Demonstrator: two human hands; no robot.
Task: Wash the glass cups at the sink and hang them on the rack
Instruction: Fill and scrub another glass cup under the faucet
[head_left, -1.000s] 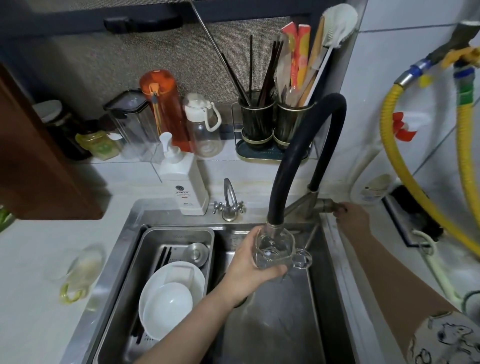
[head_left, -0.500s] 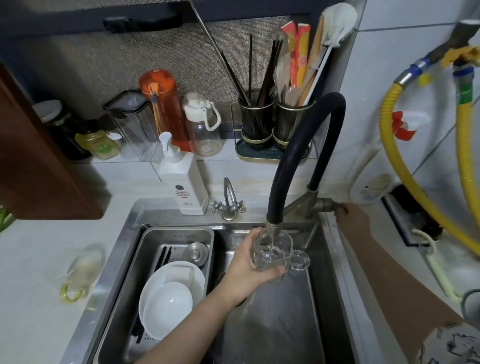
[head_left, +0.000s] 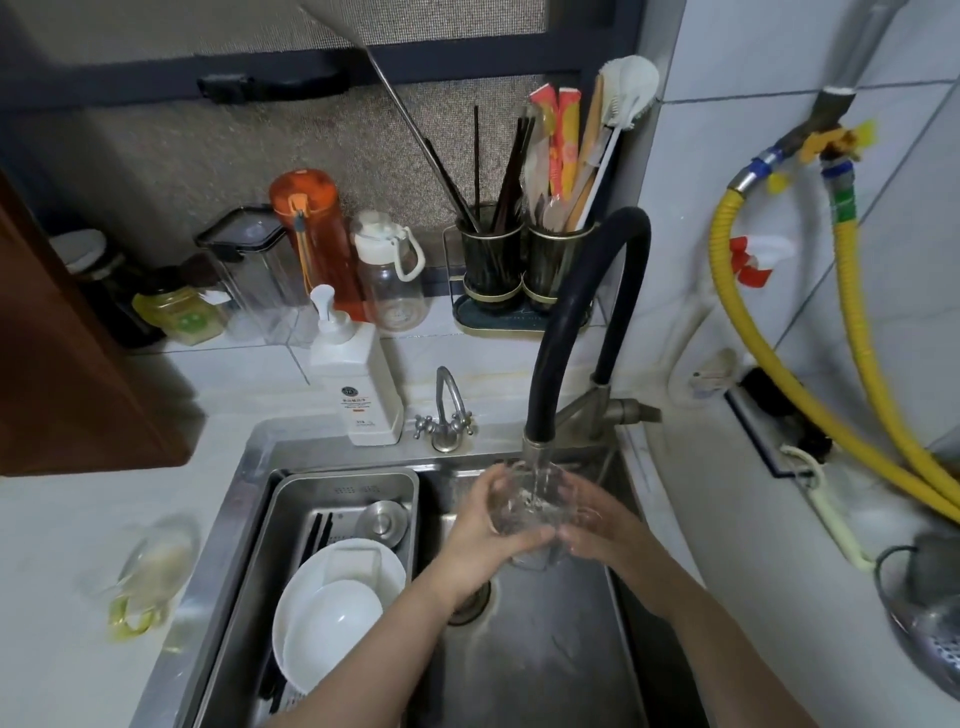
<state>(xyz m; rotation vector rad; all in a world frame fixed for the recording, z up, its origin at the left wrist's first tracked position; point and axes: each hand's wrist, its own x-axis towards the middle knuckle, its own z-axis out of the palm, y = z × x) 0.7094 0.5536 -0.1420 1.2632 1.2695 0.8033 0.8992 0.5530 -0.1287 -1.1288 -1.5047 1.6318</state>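
Glass cup (head_left: 524, 506) — under faucet (head_left: 540, 447)

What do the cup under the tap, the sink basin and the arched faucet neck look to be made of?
Cup: clear glass; hands and water show through it.
Sink: likely stainless steel, grey brushed metal with dull reflections.
Faucet neck: apparently matte black rubber or plastic hose, ending in a metal nozzle.

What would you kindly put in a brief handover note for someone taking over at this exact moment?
Left hand: grips the glass cup from the left.
Right hand: fingers on the cup's right side.
Cup: under the black faucet, water running into it, over the sink.
Another glass cup lies on the counter to the left.
Done: rinsing underway.
Left: finish washing, hang the cups; no rack in view.
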